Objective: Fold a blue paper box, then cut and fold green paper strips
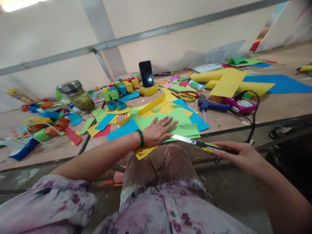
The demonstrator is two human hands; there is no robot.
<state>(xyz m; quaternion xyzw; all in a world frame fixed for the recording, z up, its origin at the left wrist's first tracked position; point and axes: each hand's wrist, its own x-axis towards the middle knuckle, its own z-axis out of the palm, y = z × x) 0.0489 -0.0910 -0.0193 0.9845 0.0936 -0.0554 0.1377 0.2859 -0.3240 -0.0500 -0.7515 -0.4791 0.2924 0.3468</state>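
Observation:
My left hand [157,130] lies flat with fingers stretched out, pressing on light green paper [184,118] near the front edge of the table. Yellow paper [145,151] sticks out over the edge below that wrist. In my right hand [240,154] is a box cutter [207,145] with its long blade out. The blade tip points left and lies at the near edge of the green paper; whether it touches the sheet I cannot tell. Blue paper [124,129] and more yellow sheets [158,105] lie around and under the green.
Behind the papers stand a phone [146,74] on a yellow tape roll [148,89], scissors [187,96] and small folded paper cubes [123,87]. A blue glue gun [213,104] and a magenta device [240,105] lie right. A glass jar [81,97] stands left.

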